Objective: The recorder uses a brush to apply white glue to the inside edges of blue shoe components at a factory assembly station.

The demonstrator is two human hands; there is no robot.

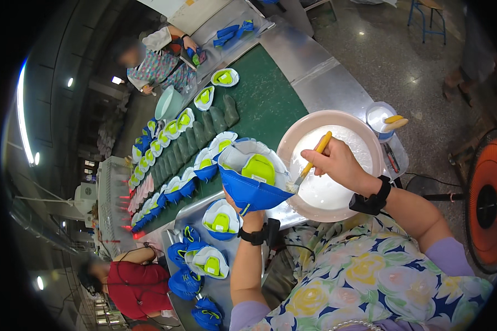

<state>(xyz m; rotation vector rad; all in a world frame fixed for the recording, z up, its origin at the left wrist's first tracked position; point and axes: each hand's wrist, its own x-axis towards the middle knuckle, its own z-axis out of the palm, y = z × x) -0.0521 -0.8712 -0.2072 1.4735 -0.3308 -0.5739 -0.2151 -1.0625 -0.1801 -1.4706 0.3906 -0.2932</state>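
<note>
My left hand (253, 222) holds up a blue shoe upper (247, 190) from below, and most of its fingers are hidden behind it. The upper's white lining faces up, with a lime-green patch inside. In my right hand (337, 161) is a paintbrush (317, 153) with a yellow handle. Its bristles touch the white lining at the upper's right edge. Just under the brush and right hand stands a wide pink basin (374, 144) of white liquid, probably glue.
More shoe uppers (221, 219) lie on the metal table at the left. A green conveyor belt (270, 91) carries rows of uppers and dark foot-shaped forms (201, 126). A small tub (376, 116) holds more brushes. An orange fan (486, 204) stands right. Two people (138, 287) work nearby.
</note>
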